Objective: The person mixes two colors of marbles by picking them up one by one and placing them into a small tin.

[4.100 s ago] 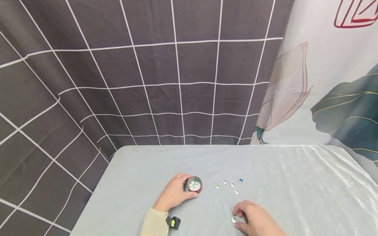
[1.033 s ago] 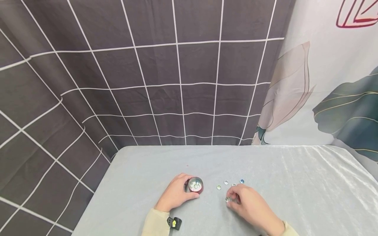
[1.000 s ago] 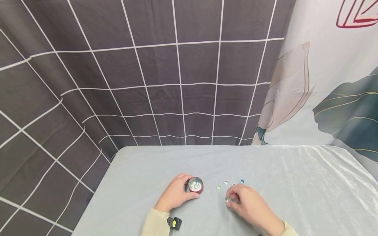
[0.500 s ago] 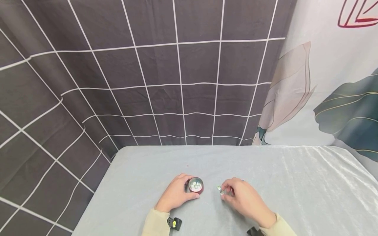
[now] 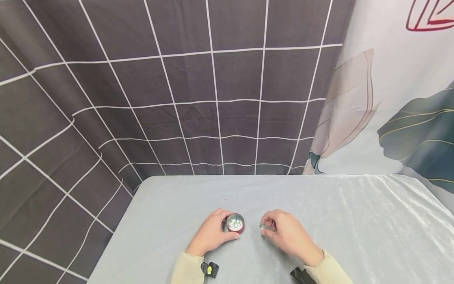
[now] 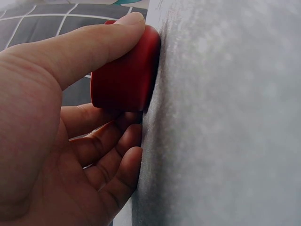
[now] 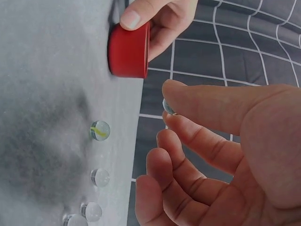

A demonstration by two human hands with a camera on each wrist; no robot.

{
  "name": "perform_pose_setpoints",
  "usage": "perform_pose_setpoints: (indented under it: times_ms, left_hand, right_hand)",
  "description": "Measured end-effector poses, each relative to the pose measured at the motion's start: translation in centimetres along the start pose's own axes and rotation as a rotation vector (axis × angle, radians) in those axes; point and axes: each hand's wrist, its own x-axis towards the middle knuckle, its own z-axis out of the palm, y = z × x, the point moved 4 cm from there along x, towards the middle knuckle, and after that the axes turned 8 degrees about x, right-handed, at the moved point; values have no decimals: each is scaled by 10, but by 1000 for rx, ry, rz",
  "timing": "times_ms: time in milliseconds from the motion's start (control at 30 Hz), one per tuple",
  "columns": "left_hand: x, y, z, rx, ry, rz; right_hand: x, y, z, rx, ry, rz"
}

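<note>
My left hand (image 5: 210, 233) holds a small red cup (image 6: 123, 82) upright on the cloth, thumb on the near side and fingers behind. Something shiny shows inside it in the head view, too small to make out. To its right, my right hand (image 5: 289, 236) pinches a clear glass marble (image 7: 167, 107) between thumb and index finger, apart from the cup and above the cloth. Below that hand, in the right wrist view, lies a marble with a yellow-green swirl (image 7: 100, 131). Several clear marbles (image 7: 100, 177) lie beyond it; the hand hides most of them in the head view.
A pale grey velvety cloth (image 5: 170, 205) covers the table. Behind stands a dark curtain (image 5: 188, 79) with white grid lines, and at the right a white curtain (image 5: 349, 157) with leaf prints. Dark wrist devices (image 5: 210, 269) sit at both sleeves.
The right hand has taken up the marble that lay near the front and carried it forward and left, over the other marbles, closer to the cup. The left hand and cup stay put.
</note>
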Motion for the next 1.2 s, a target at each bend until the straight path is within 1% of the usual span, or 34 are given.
perform_pose_setpoints:
  times_ms: [300,433,800,1200]
  left_hand:
    - [1,0,0,10,9,5]
    - [1,0,1,17,12,7]
    - [1,1,0,12,11,7]
    - [1,0,0,-2,-5,-4]
  right_hand:
    - [7,-2,5,-8,8,1]
    - [11,-4,9,-7,10,-11]
    - [19,-10,19,10,8,-8]
    - [27,-12,29,33,5,1]
